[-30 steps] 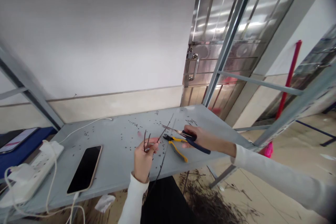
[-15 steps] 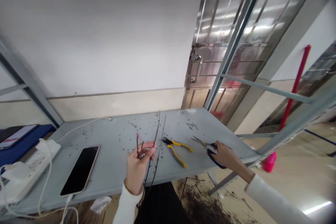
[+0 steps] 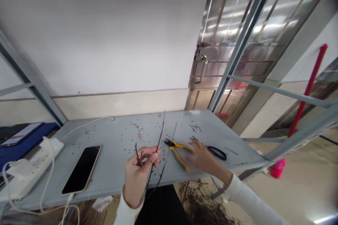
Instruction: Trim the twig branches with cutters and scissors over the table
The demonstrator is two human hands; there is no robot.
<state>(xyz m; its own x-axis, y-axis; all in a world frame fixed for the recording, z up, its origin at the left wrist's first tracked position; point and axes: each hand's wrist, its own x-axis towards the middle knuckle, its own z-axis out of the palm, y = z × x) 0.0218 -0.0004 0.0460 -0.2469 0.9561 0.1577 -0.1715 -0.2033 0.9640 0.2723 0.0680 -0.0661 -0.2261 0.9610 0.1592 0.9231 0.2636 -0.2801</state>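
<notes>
Left of the yellow-handled pliers [image 3: 171, 144], our left hand [image 3: 138, 168] holds a dark twig [image 3: 160, 134] over the table [image 3: 111, 140], thumb and index finger pinching it, while shorter stems [image 3: 137, 152] poke up behind that pinch. A light but steady pinch seems best, since so thin a stem could roll or snap; we also do well to leave its long tip well clear of the pliers' head. The thumb side faces up, and the forearm rises from the table's near edge, left of the pliers.

Just right of the pliers, our right hand [image 3: 205, 158] is palm down and somewhat blurred, its fingers loosely spread with nothing seen between them. We cannot tell whether they touch the pliers' handles or the scissors [image 3: 224, 155] partly hidden below. Any grip there looks safer on the black loops than near the blades. This forearm reaches in from the near right of the pliers.
</notes>
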